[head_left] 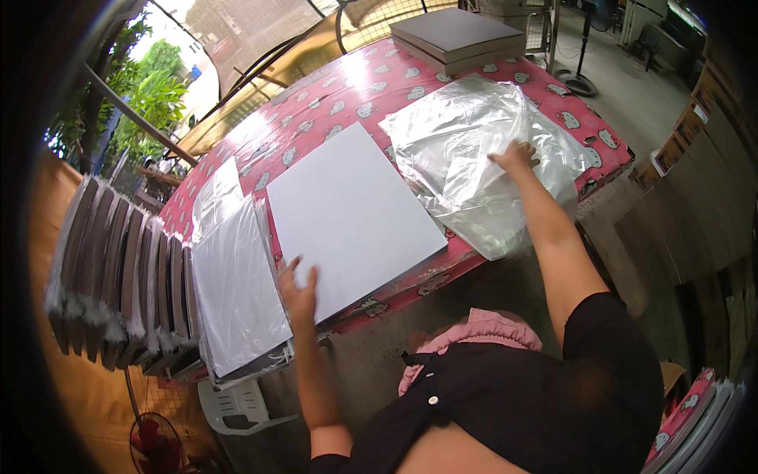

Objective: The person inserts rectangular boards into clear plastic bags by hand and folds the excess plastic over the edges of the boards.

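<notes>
A white rectangular board or stack of sheets (pixel 355 213) lies at an angle in the middle of the table. My left hand (pixel 298 291) is at its near left edge, thumb and fingers apart. To the right is a loose pile of clear plastic bags or sheets (pixel 450 142), crinkled and shiny. My right hand (pixel 517 158) rests on top of this pile with its fingers spread; I see none of the plastic lifted. Left of the white board, a plastic-wrapped white stack (pixel 237 292) lies close to my left hand.
The table has a pink patterned cover (pixel 316 103). Grey boards (pixel 458 35) are stacked at its far right corner. Many plastic-wrapped dark slabs (pixel 126 261) stand in a row at the left. A white plastic chair (pixel 237 403) and a red fan (pixel 156 442) are below them.
</notes>
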The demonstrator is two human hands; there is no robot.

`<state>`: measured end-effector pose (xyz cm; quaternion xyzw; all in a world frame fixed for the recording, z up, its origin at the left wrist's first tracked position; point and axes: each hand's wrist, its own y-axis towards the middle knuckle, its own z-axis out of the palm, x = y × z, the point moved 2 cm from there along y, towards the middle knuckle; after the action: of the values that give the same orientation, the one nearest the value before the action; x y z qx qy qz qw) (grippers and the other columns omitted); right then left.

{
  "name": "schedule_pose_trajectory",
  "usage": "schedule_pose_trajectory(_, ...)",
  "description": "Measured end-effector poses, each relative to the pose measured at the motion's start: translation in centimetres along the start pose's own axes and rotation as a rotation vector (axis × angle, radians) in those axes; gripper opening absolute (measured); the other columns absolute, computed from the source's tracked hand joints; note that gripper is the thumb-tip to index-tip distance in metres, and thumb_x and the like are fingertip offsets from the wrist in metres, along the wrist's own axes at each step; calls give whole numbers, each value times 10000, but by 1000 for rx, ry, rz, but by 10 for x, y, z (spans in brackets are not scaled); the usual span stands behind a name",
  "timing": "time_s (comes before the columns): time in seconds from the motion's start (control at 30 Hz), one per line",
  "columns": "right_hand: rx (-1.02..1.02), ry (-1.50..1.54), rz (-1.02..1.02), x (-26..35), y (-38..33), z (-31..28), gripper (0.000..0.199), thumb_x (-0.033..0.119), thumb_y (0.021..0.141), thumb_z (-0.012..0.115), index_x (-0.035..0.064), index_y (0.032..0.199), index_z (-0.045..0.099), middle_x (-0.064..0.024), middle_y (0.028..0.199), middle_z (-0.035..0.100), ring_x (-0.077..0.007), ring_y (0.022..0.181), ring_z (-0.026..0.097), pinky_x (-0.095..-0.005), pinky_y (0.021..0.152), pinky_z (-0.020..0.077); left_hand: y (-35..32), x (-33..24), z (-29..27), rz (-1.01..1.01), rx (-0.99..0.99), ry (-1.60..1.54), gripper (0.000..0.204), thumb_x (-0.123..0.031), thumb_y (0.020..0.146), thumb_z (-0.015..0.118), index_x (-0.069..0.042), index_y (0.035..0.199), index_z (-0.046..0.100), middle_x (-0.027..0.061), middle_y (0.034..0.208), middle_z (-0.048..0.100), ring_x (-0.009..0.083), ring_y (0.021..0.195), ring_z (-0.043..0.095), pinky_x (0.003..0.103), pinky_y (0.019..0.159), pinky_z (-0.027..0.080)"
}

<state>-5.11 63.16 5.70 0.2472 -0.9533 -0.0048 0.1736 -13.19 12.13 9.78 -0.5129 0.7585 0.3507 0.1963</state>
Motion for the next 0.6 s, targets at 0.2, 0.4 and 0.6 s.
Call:
schedule_pose_trajectory(0.2, 990, 1089, -751, 100, -131, -112, 159, 165, 809, 550, 22, 869, 513, -95, 714, 579, -155, 583, 580, -246, 496, 460, 13, -141, 104, 165, 251, -398, 937, -216, 619, 736, -74, 1327, 139, 180, 1276, 300, 255, 1159, 331, 354, 952, 300)
schedule_pose_trajectory(0.4, 640, 1631, -683, 63, -79, -207, 165, 121, 814, 561, 52, 925, 460, -20, 585, 528, -83, 419, 489, -215, 365, 402, 32, -172, 169, -255, 524, -1031, 582, -212, 712, 679, 7, 1174, 401, 122, 1038, 516, 193, 890, 503, 307, 748, 421)
schedule_pose_trajectory(0.6, 262, 1847, -493, -1, -10, -214, 278, 101, 801, 571, 20, 1040, 456, -29, 618, 535, -113, 447, 505, -242, 376, 400, 51, -205, 109, -118, 299, -863, 178, -133, 797, 584, 24, 871, 623, 35, 720, 600, 80, 604, 519, 220, 565, 429)
